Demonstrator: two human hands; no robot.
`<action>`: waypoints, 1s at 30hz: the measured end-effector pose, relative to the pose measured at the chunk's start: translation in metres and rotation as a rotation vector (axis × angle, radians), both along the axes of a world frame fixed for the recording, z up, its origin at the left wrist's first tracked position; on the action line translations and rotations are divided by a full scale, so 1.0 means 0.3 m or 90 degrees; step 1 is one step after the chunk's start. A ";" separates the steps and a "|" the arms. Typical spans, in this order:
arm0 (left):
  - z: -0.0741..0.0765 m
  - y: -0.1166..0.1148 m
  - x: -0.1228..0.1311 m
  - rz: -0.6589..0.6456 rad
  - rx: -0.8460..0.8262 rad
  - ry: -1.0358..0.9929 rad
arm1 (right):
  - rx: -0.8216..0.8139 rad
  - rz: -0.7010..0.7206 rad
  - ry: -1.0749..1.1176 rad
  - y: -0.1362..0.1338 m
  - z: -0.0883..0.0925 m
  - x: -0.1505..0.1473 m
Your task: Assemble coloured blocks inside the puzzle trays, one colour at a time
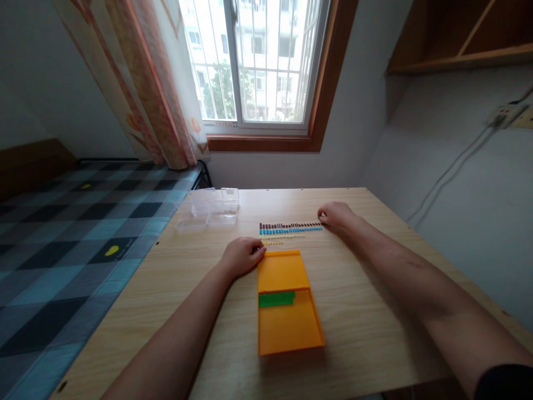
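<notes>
The two hands are well apart on the worktop (350,272). The right hand (338,213) is at the right end of the dark brown row (287,225), its fingers bent inward; the left hand (244,255) lies by the left end of the yellow rows (272,243). Whether either hand grips a piece, I cannot tell. The blue row (291,230) lies between; these lines perhaps keep the colours separate. The orange box (289,333) lies open nearest the body, probably for easy reach, with a green strip (276,299) inside. Clear plastic boxes (214,208) stand aside, at the far left.
</notes>
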State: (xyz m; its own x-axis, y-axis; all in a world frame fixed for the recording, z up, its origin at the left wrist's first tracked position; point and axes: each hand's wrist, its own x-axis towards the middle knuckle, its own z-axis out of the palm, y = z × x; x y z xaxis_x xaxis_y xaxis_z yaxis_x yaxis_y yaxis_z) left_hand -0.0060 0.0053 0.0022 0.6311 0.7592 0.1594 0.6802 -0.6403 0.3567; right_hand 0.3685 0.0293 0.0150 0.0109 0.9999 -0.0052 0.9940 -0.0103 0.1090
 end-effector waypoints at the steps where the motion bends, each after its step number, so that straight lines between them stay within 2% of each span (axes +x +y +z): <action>1: 0.000 -0.001 0.000 0.000 0.000 0.000 | 0.000 0.003 -0.003 0.000 0.002 -0.002; 10: 0.002 -0.002 0.001 0.002 0.001 0.002 | -0.031 0.025 -0.023 0.013 0.029 -0.003; 20: 0.005 -0.004 0.001 -0.002 -0.002 0.005 | -0.033 0.027 -0.044 0.031 0.042 -0.047; 25: 0.005 -0.004 0.001 -0.002 -0.001 0.000 | -0.014 0.035 -0.030 0.009 0.060 -0.054; 30: 0.002 -0.001 0.001 -0.003 0.001 -0.001 | 0.047 0.057 0.007 -0.062 0.120 -0.066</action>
